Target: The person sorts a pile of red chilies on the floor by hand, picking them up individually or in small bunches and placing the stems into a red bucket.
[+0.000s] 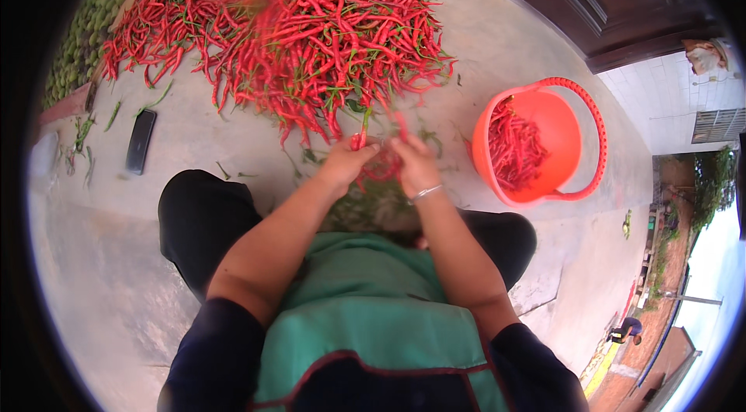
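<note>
My left hand is closed, its fingertips pinching a red chili pepper by the body with the green stem pointing up. Close beside it my right hand is also closed, with a motion-smeared red chili pepper standing up from its fingers. More red peppers blur between and below the two hands; how many, and which hand has them, I cannot tell. Just beyond the hands spreads a large pile of red chili peppers with green stems. To the right stands an orange-red plastic basket with a raised handle, partly filled with chili peppers.
A dark phone lies on the concrete floor at left, near scattered green stems. Green produce is heaped at far left. A dark door stands at far right. A person bends over in the distance.
</note>
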A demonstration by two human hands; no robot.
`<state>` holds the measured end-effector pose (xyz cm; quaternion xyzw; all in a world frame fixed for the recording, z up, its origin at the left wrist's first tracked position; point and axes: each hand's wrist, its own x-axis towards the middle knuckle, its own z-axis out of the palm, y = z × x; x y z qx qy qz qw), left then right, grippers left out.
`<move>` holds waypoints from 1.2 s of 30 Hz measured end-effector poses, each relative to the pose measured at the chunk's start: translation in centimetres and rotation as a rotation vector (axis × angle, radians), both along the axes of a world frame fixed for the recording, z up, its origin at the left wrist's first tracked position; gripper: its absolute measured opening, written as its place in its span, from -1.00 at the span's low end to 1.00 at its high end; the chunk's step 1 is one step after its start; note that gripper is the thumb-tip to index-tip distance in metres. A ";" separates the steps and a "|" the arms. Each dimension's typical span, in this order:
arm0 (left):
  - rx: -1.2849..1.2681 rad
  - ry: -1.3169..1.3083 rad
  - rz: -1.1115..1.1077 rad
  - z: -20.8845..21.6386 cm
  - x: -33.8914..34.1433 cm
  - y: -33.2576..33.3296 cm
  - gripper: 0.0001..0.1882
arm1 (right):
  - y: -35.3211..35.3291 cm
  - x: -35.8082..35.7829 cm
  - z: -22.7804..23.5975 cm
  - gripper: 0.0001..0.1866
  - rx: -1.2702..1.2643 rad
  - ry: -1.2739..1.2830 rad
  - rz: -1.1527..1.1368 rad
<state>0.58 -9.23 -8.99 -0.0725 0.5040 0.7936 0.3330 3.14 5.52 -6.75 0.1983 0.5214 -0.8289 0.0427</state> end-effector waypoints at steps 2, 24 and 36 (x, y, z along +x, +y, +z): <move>-0.006 0.063 -0.094 0.2 0.7 0.3 -0.74 | -0.3 0.6 -0.2 -0.82 -0.083 -0.010 -0.008; -0.047 -0.019 -0.202 2.5 0.7 -1.8 -0.78 | 0.8 2.1 1.9 -0.69 0.936 0.069 0.325; -0.064 -0.104 -0.694 3.2 0.4 -3.0 -0.74 | 1.9 2.1 2.9 -0.78 0.466 -0.147 0.608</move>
